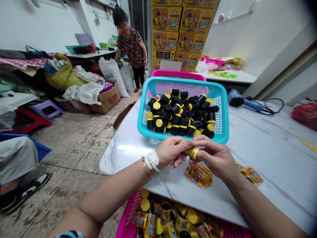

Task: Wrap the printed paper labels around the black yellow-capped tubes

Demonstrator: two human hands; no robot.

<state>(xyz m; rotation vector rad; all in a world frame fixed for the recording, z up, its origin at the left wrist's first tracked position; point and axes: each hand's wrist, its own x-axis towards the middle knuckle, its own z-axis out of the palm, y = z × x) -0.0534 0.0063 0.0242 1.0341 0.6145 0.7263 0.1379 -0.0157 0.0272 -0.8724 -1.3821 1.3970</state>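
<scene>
My left hand point(171, 152) and my right hand point(215, 156) meet over the white marble table point(267, 155), both closed on one small yellow-capped tube point(193, 152) with a label around it. Just beyond them stands a turquoise basket point(223, 109) holding several black tubes with yellow caps point(180, 112). A small pile of printed labels point(198, 175) lies on the table under my right hand, with more labels point(250, 174) to the right. Below the table edge, a pink basket point(128, 221) holds several labelled tubes point(168, 218).
A second pink basket point(178, 74) sits behind the turquoise one. A blue heat gun point(241, 99) with cable lies at the back right, near a red bag point(305, 114). Yellow cartons point(183, 29) are stacked behind. A person point(132, 49) stands at the back; someone's leg point(17, 165) shows at left.
</scene>
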